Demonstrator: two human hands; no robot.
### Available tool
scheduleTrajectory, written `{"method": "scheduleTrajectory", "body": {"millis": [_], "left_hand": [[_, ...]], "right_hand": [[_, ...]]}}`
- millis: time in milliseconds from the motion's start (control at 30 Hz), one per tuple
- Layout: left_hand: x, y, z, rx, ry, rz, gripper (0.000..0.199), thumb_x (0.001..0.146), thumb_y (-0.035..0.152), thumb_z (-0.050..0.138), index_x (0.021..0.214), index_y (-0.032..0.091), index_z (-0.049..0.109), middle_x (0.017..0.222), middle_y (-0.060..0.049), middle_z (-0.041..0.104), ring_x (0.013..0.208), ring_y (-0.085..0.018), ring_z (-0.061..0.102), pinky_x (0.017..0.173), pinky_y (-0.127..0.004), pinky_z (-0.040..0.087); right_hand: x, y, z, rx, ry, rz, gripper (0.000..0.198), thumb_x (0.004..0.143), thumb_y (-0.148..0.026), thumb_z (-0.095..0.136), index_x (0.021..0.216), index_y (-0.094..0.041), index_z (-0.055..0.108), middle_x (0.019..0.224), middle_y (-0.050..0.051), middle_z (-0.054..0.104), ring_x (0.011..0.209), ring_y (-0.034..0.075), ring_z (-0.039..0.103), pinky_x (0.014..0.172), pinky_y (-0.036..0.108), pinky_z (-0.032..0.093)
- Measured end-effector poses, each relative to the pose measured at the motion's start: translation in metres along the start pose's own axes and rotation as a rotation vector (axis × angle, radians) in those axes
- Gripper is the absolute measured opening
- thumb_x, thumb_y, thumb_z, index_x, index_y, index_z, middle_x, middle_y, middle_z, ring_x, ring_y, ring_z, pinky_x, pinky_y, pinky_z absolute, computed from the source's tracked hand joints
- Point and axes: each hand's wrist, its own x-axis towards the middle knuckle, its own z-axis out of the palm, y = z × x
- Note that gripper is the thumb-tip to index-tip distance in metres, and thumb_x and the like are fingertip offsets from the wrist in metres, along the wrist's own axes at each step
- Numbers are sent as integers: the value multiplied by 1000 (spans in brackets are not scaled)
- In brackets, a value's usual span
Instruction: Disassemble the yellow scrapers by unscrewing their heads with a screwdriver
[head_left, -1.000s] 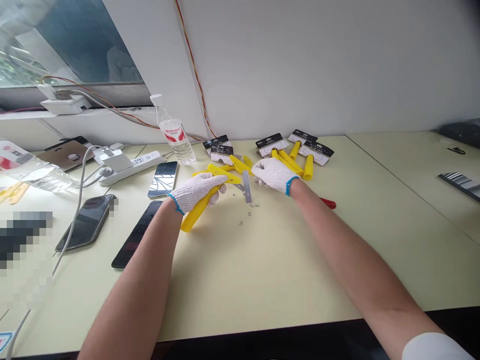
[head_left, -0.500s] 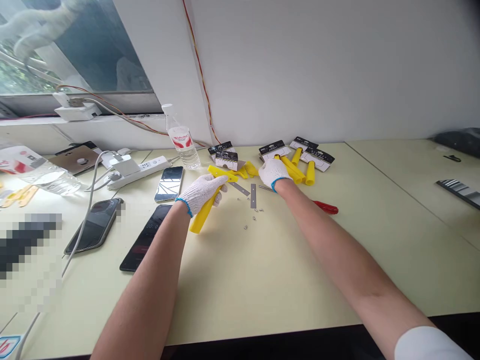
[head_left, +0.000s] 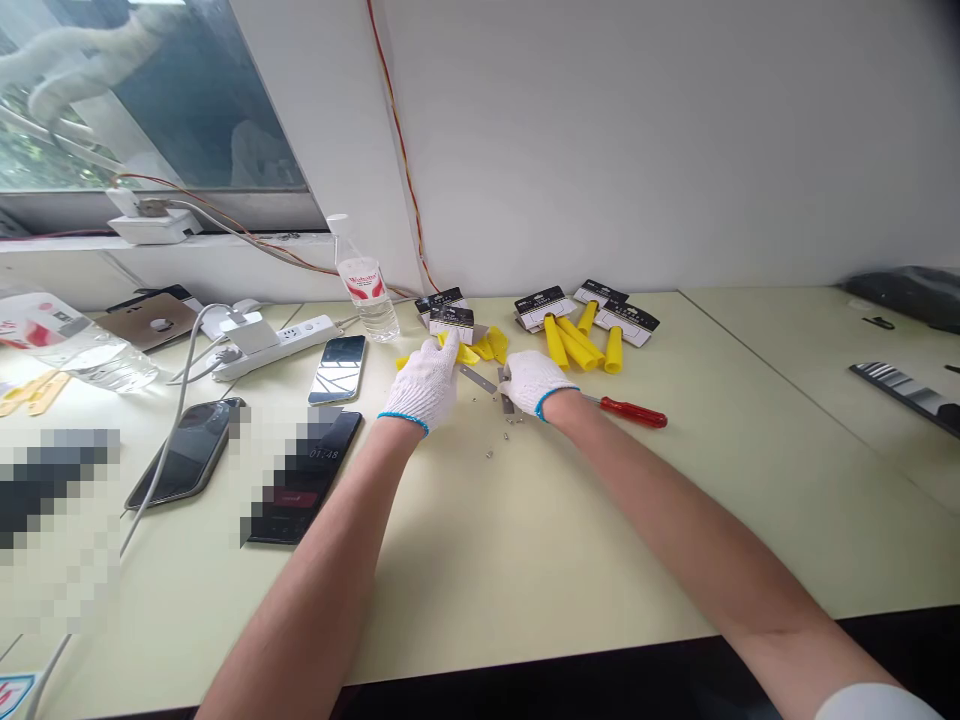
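Observation:
My left hand (head_left: pixel 424 380), in a white knit glove, is closed over a yellow T-shaped plastic handle (head_left: pixel 466 355), most of which it hides. My right hand (head_left: pixel 534 382), gloved the same way, has its fingertips pinched on a flat grey metal blade (head_left: pixel 508 405) lying on the table. A second metal blade (head_left: pixel 478 379) with holes lies between the hands. Several small screws (head_left: pixel 506 436) are scattered on the near side of the blades. A red-handled screwdriver (head_left: pixel 634 412) lies beside my right wrist, and yellow plastic pieces (head_left: pixel 491 345) sit just beyond the hands.
Several yellow tubes (head_left: pixel 577 345) lie at the back by black-and-white cardboard packages (head_left: pixel 544 307). To the left are a water bottle (head_left: pixel 367 290), a power strip (head_left: pixel 281 345) and phones (head_left: pixel 337 368). A dark striped object (head_left: pixel 904 395) lies far right.
My right hand has come nearer from beside the yellow tubes to the upright-lying blade. My left hand has turned over and shifted right, swinging the yellow handle around.

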Motion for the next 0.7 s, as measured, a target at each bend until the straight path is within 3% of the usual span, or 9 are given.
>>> {"method": "scheduleTrajectory", "body": {"millis": [167,300,433,600,700], "left_hand": [[2,-5,12,64,-16,12,56,108,26,39,163,22,42,128,-20,61,111,-33,61,93,-45,52],[4,-10,14,42,-27,30,50,108,28,40,156,23,52,122,-19,62,109,-33,61,95,-46,50],[7,-16,14,28,-17,66,50,108,30,41,156,21,53,118,-20,62,107,-35,61,91,-46,50],[9,-22,16,16,1,87,52,108,29,36,157,19,52,122,-20,61,110,-36,60,88,-44,52],[10,-23,10,-3,46,91,55,108,27,36,160,20,49,126,-19,61,114,-35,60,93,-43,52]], "right_hand": [[-13,0,6,-45,52,-97,34,100,-11,50,120,-14,77,120,19,76,111,29,71,90,33,49],[-24,6,14,-26,2,-183,33,95,-9,53,118,-14,77,112,19,77,103,30,72,82,33,48],[-22,12,19,74,5,-239,37,98,-10,49,127,-17,71,117,14,76,99,25,70,78,30,46],[-16,23,19,233,-4,-251,31,90,-8,54,114,-22,66,100,5,75,77,18,65,65,26,42],[-21,34,16,327,55,-240,26,97,-13,46,111,-25,63,103,2,73,78,16,64,66,24,43]]}}
